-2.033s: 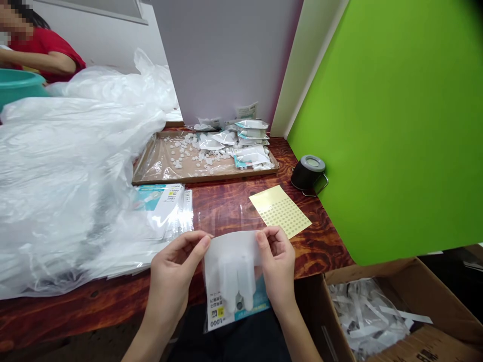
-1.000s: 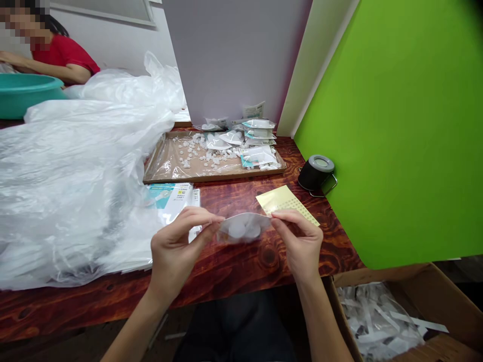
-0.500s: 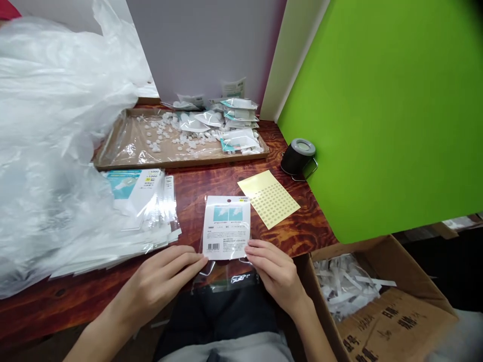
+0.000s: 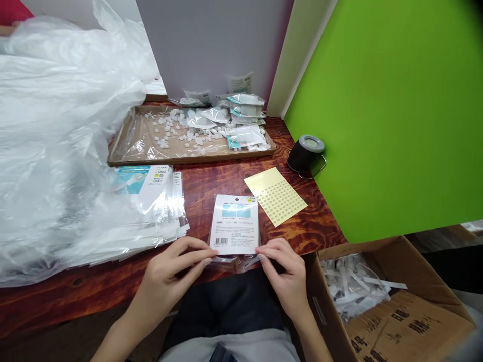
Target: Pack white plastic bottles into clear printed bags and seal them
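Note:
A white printed card (image 4: 236, 224) with blue pictures and a barcode lies in a clear plastic bag at the table's front edge. My left hand (image 4: 177, 271) pinches the bag at the card's lower left corner, thumb below and fingers on top. At the lower right corner my right hand (image 4: 283, 271) pinches it in the same way. Between the hands, the clear lower part of the bag (image 4: 239, 262) looks bunched or folded under the card. Just right of the card is a yellow sticker sheet (image 4: 277, 197) with rows of small dots.
Behind is a cardboard tray (image 4: 188, 160) with small white pieces and filled packets (image 4: 245, 110). Packaged cards (image 4: 151, 201) are stacked at left beside a large plastic bag (image 4: 49, 151). A black cup-like object (image 4: 305, 153) stands near the green panel (image 4: 385, 120). An open box (image 4: 407, 311) with strips is at lower right.
Both thumbs have moved under the bag's lower edge, and its clear flap, flat and hanging down before, is now drawn up and shorter. The view has shifted slightly.

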Available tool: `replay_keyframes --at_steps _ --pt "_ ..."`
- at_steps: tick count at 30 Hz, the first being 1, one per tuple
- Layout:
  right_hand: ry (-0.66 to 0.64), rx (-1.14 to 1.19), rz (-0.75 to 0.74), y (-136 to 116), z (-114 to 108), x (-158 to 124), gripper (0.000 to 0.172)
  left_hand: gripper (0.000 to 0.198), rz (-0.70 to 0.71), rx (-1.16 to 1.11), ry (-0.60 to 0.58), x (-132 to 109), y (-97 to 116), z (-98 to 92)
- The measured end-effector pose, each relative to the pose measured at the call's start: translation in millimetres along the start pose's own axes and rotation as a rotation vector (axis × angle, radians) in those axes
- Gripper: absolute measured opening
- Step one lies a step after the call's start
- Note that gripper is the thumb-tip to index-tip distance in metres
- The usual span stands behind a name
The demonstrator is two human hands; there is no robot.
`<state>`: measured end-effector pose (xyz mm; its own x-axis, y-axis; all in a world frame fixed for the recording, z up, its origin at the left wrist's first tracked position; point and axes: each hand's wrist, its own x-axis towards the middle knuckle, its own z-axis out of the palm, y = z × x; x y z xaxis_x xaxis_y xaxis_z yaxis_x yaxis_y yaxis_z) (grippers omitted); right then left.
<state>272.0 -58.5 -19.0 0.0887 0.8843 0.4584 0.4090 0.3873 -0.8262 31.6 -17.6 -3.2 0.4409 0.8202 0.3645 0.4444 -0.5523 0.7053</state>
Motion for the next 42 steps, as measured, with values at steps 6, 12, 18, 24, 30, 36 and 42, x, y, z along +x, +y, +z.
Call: replay_keyframes --at_steps 6,12,18,24,30,36,42 --pt "0.024 0.034 0.226 -9.3 2.8 4.3 0.014 0.015 -0.395 -0.189 0.054 4.0 10.7 8.6" --pt "0.033 -0.050 0.297 -6.0 6.8 4.3 0.015 0.019 -0.501 -0.105 0.144 4.0 14.3 19.9" --pt "0.122 -0.314 0.128 -28.9 8.0 6.4 0.039 0.017 -0.444 -0.074 0.190 6.7 19.7 27.1" --pt "-0.257 -0.380 -0.107 -56.9 26.5 39.9 0.026 0.018 -0.416 -0.073 0.155 6.9 21.7 24.0" --pt "-0.441 -0.308 0.027 -37.5 35.7 65.6 0.013 0.020 -0.497 -0.172 0.073 4.1 19.8 16.0" --pt "-0.512 -0.243 0.061 -34.2 32.7 72.3 0.013 0.040 -0.766 -0.288 0.132 16.6 7.0 1.5" --pt "-0.533 -0.240 0.105 -31.6 35.3 74.1 0.014 0.029 -0.773 -0.446 -0.147 45.2 1.6 0.6"
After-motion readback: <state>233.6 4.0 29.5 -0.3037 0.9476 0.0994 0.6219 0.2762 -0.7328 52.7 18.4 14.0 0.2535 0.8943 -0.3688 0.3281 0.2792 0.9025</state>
